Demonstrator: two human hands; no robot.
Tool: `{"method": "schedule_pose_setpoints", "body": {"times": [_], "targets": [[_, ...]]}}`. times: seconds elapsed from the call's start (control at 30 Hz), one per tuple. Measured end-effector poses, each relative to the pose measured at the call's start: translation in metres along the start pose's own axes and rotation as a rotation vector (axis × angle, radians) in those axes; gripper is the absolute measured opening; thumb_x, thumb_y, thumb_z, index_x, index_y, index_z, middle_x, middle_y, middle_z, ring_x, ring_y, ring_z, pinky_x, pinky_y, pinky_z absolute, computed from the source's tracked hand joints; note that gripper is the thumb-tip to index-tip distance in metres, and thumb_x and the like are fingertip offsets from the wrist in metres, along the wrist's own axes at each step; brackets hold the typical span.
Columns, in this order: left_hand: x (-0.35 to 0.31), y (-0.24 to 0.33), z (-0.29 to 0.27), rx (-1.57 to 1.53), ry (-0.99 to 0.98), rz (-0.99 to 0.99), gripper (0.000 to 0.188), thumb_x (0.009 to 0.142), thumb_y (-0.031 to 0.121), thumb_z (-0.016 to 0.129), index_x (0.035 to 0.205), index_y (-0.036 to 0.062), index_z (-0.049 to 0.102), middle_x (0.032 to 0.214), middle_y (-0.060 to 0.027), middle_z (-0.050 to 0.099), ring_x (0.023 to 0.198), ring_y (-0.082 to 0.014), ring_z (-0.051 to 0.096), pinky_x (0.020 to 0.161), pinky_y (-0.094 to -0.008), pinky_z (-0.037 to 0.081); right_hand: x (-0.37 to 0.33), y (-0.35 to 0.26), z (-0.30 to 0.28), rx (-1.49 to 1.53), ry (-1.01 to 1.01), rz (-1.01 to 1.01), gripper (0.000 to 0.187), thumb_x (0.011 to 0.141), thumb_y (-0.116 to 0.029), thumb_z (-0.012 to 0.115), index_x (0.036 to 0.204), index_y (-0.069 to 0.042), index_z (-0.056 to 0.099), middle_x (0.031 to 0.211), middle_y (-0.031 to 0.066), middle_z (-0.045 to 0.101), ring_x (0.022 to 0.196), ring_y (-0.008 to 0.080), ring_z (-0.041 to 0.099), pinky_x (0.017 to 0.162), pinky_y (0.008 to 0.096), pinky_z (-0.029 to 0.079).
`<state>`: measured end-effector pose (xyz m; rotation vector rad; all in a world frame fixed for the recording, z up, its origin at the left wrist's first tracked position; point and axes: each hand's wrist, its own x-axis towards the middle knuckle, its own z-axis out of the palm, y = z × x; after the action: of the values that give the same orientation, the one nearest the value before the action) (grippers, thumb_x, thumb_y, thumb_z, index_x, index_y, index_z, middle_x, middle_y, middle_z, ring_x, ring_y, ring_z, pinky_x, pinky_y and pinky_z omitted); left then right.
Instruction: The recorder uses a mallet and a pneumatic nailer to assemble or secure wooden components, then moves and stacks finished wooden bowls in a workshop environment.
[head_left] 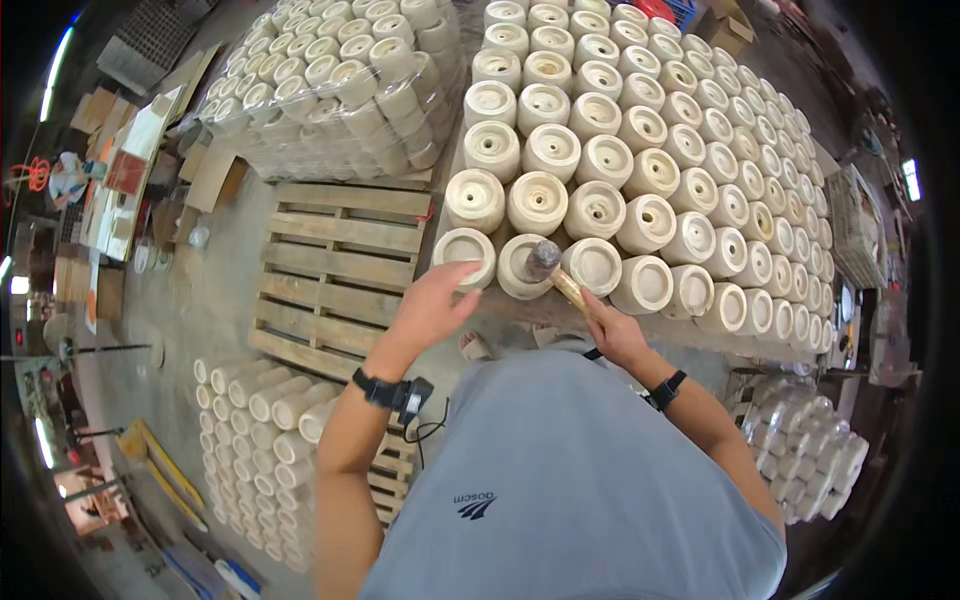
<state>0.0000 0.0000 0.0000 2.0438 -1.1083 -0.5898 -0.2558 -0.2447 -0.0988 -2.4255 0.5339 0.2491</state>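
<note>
In my right hand (616, 334) is a hammer (543, 258), gripped by its wooden handle. Its dark, rounded head lies over a round cream pot (513, 277) in the nearest row, covering part of that pot's recess; whether they touch I cannot tell. My left hand (434, 306) is open, thumb and fingers apart. Its fingertips overlap the rim of the corner pot (462, 250) at the row's left end; contact is unclear. Beside the hammer, on the right, stands another cream pot (593, 267). Many behind these have a small hole in the middle.
The pots stand in tight rows on a table (447, 222). Left of it an unladen wooden pallet (340, 232) lies on the floor. Film wraps a pot stack (345, 110) behind the pallet. More stacked pots (262, 440) are at lower left, a yellow pallet jack (160, 465) beyond.
</note>
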Motion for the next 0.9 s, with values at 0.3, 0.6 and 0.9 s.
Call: {"method": "schedule_pose_setpoints", "body": {"times": [0.3, 0.6, 0.9], "targets": [[-0.065, 0.195, -0.038, -0.468, -0.027, 0.902, 0.021, 0.085, 0.009, 0.058, 0.104, 0.0080, 0.066, 0.116, -0.0098, 0.064, 0.099, -0.0294, 0.063, 0.077, -0.0404, 0.053, 0.027, -0.035, -0.030, 0.233, 0.053, -0.170, 0.056, 0.091, -0.014, 0.057, 0.145, -0.015, 0.040, 0.118, 0.0240, 0.061, 0.107, 0.0385, 0.061, 0.089, 0.0403, 0.049], [-0.064, 0.206, -0.025, -0.202, 0.766, 1.018, 0.028, 0.095, 0.031, 0.050, 0.108, 0.0172, 0.070, 0.106, -0.0077, 0.069, 0.089, -0.0247, 0.065, 0.082, -0.0377, 0.054, 0.091, -0.068, -0.017, 0.294, 0.159, -0.489, 0.058, 0.091, -0.012, 0.056, 0.145, -0.017, 0.039, 0.103, 0.0191, 0.064, 0.086, 0.0329, 0.065, 0.074, 0.0391, 0.051], [-0.092, 0.199, -0.063, 0.112, 0.724, 0.809, 0.029, 0.094, 0.029, 0.055, 0.120, 0.0221, 0.065, 0.113, 0.0051, 0.069, 0.093, -0.0181, 0.066, 0.082, -0.0333, 0.055, 0.107, -0.063, 0.014, -0.042, -0.103, -0.320, 0.067, 0.090, -0.015, 0.054, 0.150, -0.024, 0.026, 0.088, 0.0252, 0.063, 0.077, 0.0428, 0.062, 0.070, 0.0500, 0.049]]}}
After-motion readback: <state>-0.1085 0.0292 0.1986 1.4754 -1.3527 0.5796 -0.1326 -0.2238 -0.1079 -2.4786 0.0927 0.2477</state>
